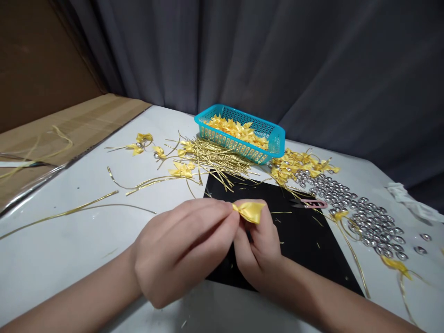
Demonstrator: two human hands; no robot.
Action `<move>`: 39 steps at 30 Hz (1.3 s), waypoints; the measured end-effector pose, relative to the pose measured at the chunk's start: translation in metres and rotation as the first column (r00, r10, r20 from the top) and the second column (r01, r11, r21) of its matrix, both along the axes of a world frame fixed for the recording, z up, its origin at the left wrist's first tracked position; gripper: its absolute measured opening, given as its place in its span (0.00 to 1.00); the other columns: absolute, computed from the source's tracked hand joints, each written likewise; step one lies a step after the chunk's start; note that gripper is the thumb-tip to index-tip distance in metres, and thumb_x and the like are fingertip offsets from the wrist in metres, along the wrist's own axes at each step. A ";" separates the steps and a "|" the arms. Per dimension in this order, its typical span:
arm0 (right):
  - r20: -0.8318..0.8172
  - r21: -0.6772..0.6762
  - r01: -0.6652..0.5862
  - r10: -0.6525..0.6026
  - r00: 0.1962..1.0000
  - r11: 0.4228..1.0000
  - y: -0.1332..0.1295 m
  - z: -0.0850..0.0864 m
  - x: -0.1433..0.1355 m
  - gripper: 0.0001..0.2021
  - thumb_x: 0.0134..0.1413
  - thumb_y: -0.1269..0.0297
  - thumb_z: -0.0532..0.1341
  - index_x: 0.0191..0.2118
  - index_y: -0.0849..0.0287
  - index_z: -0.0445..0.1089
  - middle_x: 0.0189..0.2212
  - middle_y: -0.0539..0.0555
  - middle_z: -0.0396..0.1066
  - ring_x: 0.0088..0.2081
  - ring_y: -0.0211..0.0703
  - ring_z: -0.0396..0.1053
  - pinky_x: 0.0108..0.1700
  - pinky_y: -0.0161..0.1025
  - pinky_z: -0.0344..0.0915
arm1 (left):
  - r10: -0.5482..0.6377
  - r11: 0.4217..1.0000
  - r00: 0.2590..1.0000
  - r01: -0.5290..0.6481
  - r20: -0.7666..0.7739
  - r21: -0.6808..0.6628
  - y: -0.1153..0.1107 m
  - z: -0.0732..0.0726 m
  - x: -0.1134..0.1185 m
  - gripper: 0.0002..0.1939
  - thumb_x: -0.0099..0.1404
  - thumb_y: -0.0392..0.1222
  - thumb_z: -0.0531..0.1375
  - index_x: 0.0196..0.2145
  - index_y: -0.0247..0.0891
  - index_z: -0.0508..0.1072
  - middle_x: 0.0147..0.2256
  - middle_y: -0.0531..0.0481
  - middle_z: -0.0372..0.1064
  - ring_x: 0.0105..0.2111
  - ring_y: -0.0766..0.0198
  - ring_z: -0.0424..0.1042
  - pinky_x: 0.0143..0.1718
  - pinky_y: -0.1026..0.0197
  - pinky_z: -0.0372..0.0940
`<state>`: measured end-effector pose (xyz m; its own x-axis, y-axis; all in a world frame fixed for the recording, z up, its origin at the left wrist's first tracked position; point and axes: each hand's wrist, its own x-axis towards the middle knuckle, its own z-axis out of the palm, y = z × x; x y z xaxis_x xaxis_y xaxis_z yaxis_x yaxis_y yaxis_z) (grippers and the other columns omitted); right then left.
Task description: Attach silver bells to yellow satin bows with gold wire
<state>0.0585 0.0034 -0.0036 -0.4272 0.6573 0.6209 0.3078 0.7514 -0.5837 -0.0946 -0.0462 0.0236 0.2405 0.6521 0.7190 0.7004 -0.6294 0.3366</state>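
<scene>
A small yellow ribbon bow [251, 212] is held up between my two hands, over the black mat [301, 240]. My left hand [189, 243] pinches the bow's left side with thumb and forefinger together. Behind and to the right of the bow, my right hand [260, 243] is closed on it with curled fingers. Part of the bow is hidden by the fingertips. Just beyond my hands lies a pile of gold cord pieces [220, 158]. Pink-handled snips [312, 203] rest near the mat's upper right edge.
A turquoise basket [239, 147] of yellow bows stands at the back. More yellow bows [294, 164] and many silver domed pieces [367, 217] are spread at the right. Loose gold cords [83, 206] lie at the left, near brown cardboard [79, 122]. A grey curtain [243, 55] hangs behind.
</scene>
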 end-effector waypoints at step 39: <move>0.571 0.447 -0.208 -0.099 0.815 0.870 0.022 0.079 0.033 0.09 0.55 0.74 0.52 0.32 0.62 0.69 0.21 0.47 0.60 0.21 0.30 0.57 0.24 0.31 0.52 | 0.368 0.631 0.484 0.497 0.794 -0.596 0.023 0.010 0.013 0.04 0.60 0.38 0.61 0.28 0.37 0.74 0.22 0.58 0.67 0.23 0.75 0.66 0.25 0.77 0.62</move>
